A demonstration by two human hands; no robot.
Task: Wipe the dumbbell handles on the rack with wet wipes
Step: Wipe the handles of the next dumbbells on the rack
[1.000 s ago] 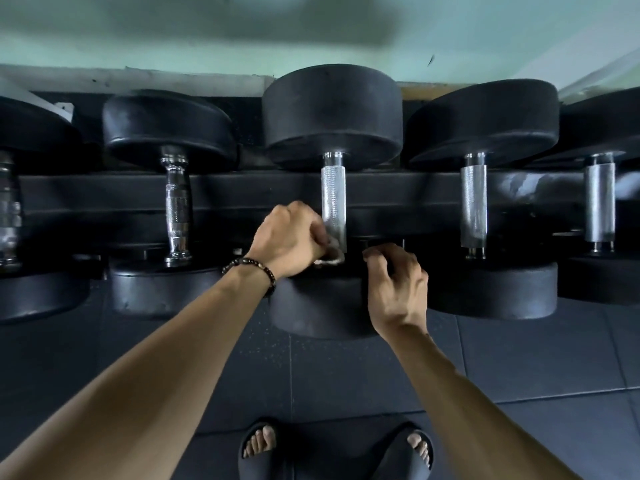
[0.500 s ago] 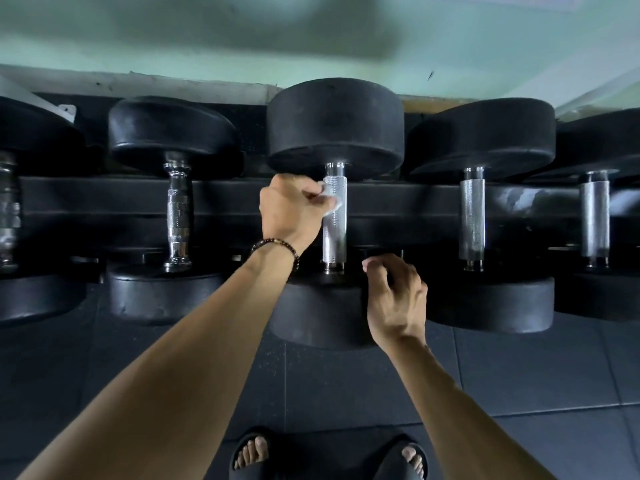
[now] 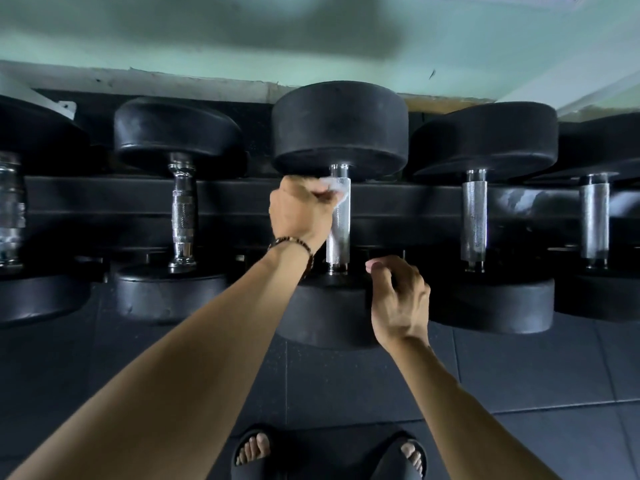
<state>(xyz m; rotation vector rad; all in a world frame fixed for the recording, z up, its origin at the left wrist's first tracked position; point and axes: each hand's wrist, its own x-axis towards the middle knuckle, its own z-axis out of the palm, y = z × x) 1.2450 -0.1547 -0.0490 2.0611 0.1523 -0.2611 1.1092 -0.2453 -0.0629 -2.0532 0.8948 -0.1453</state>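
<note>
Up near the far black rubber head, the left hand's (image 3: 300,211) fingers (image 3: 323,195) are clenched around a crumpled white wet wipe (image 3: 336,186), pressing it against the top of the knurled chrome dumbbell handle (image 3: 337,230). That dumbbell lies on the black steel rack (image 3: 415,202). Lower, the right hand (image 3: 398,299) rests loosely curled, grasping nothing, on the near rubber head (image 3: 325,313).

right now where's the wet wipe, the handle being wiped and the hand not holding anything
wet wipe (image 3: 335,187): head view, on the white bunched part above the left hand
handle (image 3: 338,237): head view, mid knurled shaft
right hand (image 3: 398,299): head view, back of the hand
</note>
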